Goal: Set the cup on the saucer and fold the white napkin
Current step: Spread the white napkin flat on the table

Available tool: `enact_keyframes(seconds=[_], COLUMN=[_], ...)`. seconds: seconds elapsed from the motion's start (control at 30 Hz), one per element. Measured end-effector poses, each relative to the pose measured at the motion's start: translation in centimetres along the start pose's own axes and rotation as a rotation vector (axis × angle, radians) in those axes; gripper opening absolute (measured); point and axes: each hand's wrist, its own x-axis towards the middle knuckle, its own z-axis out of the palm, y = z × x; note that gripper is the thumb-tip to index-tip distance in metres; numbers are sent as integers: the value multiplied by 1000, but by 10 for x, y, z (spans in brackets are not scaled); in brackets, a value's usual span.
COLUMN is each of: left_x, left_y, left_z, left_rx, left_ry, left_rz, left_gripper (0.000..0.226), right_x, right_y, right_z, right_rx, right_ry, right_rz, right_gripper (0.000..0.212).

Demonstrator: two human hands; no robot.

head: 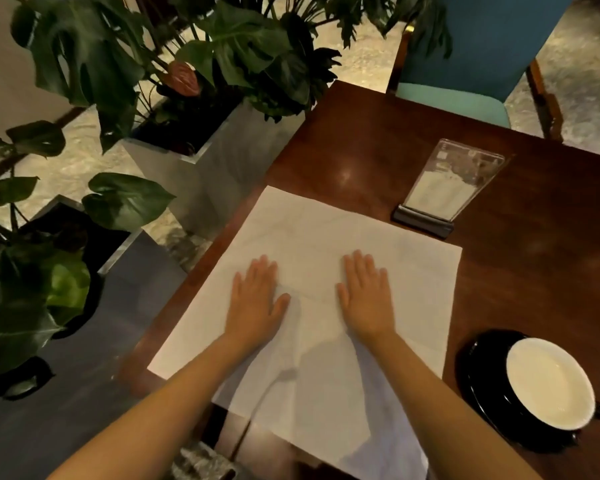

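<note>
A large white napkin point(326, 230) lies spread flat on the dark wooden table point(534, 271), its near edge hanging over the table's front. My left hand point(257, 299) and my right hand point(364, 296) press palm-down on the napkin's middle, fingers spread, a hand's width apart. At the lower right a cup point(551, 382), black outside and white inside, stands on a black saucer point(478, 386), its handle pointing right.
A clear acrylic sign holder point(447, 188) on a dark base stands just beyond the napkin's far right corner. A teal chair point(465, 98) sits at the table's far side. Grey planters point(194, 168) with leafy plants crowd the left edge of the table.
</note>
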Motion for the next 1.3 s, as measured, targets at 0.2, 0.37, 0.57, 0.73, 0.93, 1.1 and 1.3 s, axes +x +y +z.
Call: enact_keyframes(seconds=[0.2, 0.37, 0.57, 0.73, 0.93, 1.1, 1.3], left_x=[75, 125, 169, 170, 169, 170, 147], left_y=[23, -7, -20, -22, -21, -22, -3], left_z=[23, 11, -8, -6, -8, -9, -15], left_rx=[281, 278, 271, 254, 254, 289, 295], left_ry=[7, 69, 110, 113, 99, 77, 135], left_rz=[141, 58, -44, -38, -31, -35, 7], left_gripper=[62, 66, 65, 64, 65, 70, 68], right_x=[27, 24, 25, 42, 48, 43, 28], right_y=[-27, -25, -25, 19, 93, 91, 95], right_z=[20, 26, 26, 15, -16, -15, -17], right_rx=[-57, -43, -50, -49, -2, 8, -14], right_ry=[-13, 33, 35, 104, 54, 64, 71], right_rz=[-71, -67, -88, 169, 430, 431, 389], right_gripper=[58, 53, 53, 58, 62, 62, 58])
